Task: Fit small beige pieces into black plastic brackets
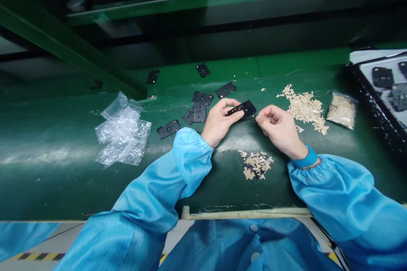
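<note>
My left hand grips a flat black perforated plate by its left end, thumb on top and fingers behind. My right hand sits at the plate's right end, its fingertips pinched together just beside the edge. Anything between those fingertips is too small to tell. Beyond my right hand lies a loose heap of small beige strips, and a smaller heap sits below my hands. Several similar black plates are scattered to the left of my left hand.
A crumpled clear plastic bag lies left on the green bench. A sealed bag of beige pieces and a black tray of dark plates stand at right. A green shelf runs above, holding small items.
</note>
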The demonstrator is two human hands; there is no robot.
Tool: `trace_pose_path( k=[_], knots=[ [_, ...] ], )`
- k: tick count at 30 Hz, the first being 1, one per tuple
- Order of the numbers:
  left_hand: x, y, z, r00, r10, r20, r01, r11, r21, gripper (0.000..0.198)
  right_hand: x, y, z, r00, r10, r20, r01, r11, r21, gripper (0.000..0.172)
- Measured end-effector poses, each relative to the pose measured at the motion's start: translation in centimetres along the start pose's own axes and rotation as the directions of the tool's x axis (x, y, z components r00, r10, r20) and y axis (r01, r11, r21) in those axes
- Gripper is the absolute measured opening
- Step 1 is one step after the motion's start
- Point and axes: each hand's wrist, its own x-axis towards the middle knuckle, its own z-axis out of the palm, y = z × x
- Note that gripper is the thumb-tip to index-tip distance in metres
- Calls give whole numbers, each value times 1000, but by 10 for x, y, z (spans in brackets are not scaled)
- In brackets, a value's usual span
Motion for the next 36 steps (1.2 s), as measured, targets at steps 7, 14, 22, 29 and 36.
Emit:
trace_pose_path(
  k=[7,14,22,29,36],
  knots=[
    [1,-1,0,999,-28,-42,27,999,-31,38,-1,-1,2,999,-34,11,35,997,-74,17],
    [-4,4,7,995,-69,-70,71,997,19,30,-5,5,-1,990,-71,125,101,962,-252,6],
    [-3,1,7,988,96,-122,-74,982,171,15,-4,4,-4,984,-53,170,102,949,-298,5],
    [-3,2,8,988,95,-119,-75,984,163,16,-4,5,-5,985,-44,167,100,932,-347,4],
    [-3,3,9,989,86,-118,-67,985,157,14,-4,4,-5,980,-35,195,98,940,-326,5]
  ],
)
